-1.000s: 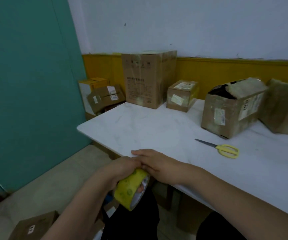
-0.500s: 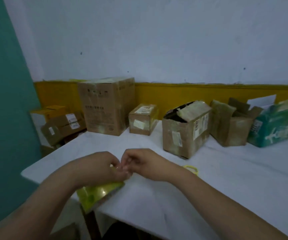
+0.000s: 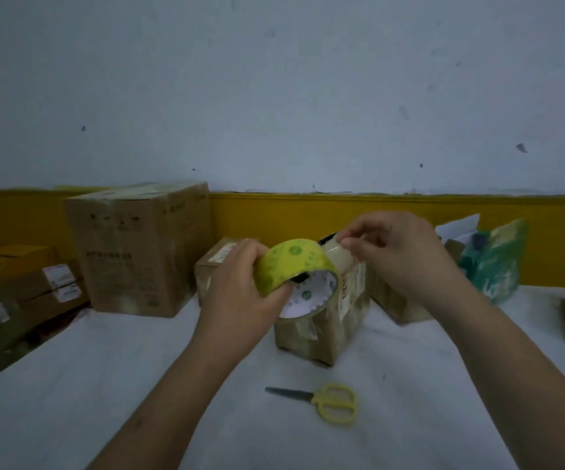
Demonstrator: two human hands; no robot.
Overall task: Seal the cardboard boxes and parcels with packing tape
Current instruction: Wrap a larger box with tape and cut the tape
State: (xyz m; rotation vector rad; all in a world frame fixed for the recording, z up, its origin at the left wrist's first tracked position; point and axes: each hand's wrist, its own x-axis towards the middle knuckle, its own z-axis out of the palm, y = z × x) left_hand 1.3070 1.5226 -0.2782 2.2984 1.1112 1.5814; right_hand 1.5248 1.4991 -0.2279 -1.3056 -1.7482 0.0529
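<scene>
Tape preparation is the step in hand, judging by the pose: no strip has yet reached a box. The left hand [image 3: 240, 293] grips the roll of yellow-green packing tape [image 3: 291, 266], fingers curled over its outer face and the thumb at the near rim, so that the white inside of the core faces the camera. The right hand [image 3: 400, 256] is raised just right of the roll, with thumb and forefinger pinching the pale free end [image 3: 340, 257] of the tape, which is lifted a short way off the roll.

Both hands are held in the air above the white table [image 3: 104, 385], in front of a worn brown cardboard box [image 3: 325, 330] that stands mid-table. Its top is hidden behind the roll, so whether its flaps are closed cannot be told. Farther left stand a tall brown carton [image 3: 138, 249] and a small brown box [image 3: 213, 266]. To the right are another cardboard box [image 3: 396, 308], mostly hidden by the right hand, and a green plastic-wrapped parcel [image 3: 498, 262].

Next, I judge, the right hand must draw out a longer strip while the left lets the roll turn, then lay the end down over the near box's top seam. Yellow-handled scissors [image 3: 328, 401] lie on the table near the person, within reach for cutting.
</scene>
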